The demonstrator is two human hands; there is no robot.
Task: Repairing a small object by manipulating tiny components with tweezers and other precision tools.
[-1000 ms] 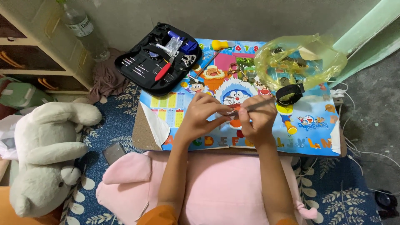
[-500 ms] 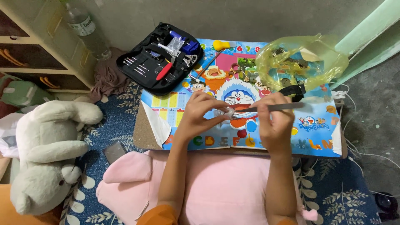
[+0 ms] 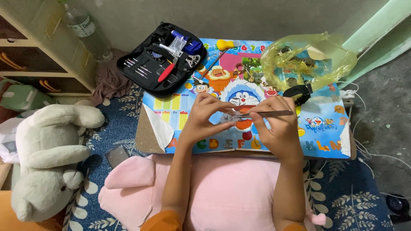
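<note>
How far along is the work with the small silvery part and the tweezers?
Done: tool kit lies open on the low table. In hand: left hand pinches a small silvery part; right hand holds tweezers against it. Left: black strap and yellow bag lie untouched.

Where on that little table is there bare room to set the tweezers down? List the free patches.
Free: the table strip right of the right hand, below the black watch; and the near-left part beside the left hand. Crowded: the far edge, with the tool case and yellow bag.
</note>
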